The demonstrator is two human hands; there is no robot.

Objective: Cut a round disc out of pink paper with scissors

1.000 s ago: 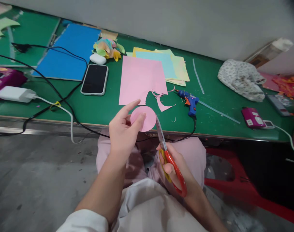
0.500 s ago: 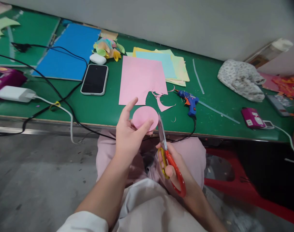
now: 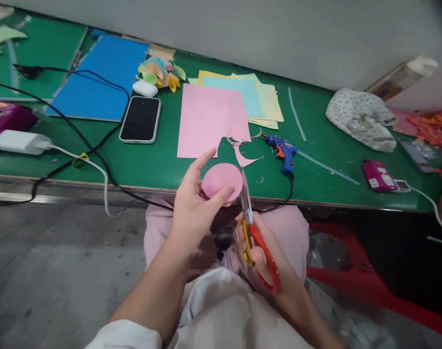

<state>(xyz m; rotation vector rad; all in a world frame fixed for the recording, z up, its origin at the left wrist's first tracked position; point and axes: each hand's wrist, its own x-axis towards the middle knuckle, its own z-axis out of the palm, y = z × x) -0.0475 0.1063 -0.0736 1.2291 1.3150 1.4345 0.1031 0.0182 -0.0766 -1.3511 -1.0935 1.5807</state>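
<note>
A round piece of pink paper (image 3: 221,179) is pinched in my left hand (image 3: 195,208), the thumb lying on its face and the other fingers partly hidden behind it. My right hand (image 3: 268,247) grips scissors (image 3: 247,198) with one red and one yellow handle. The blades look closed and point up along the right edge of the round, very near or touching it; I cannot tell which. Just beyond, a pink sheet (image 3: 210,116) with a curved cut-out lies on the table, with pink scraps (image 3: 244,155) at its lower right corner.
On the green table (image 3: 326,155) lie a blue glue gun (image 3: 286,154) with its cord, a phone (image 3: 140,119), a blue board (image 3: 101,77), stacked coloured papers (image 3: 268,97), paper petals (image 3: 161,72) and a patterned cloth (image 3: 359,118). Black cables (image 3: 86,138) cross the left side. A red stool (image 3: 359,266) stands below right.
My left hand has shifted the pink round slightly right and down. The scissors have shifted a little right, still beside its edge.
</note>
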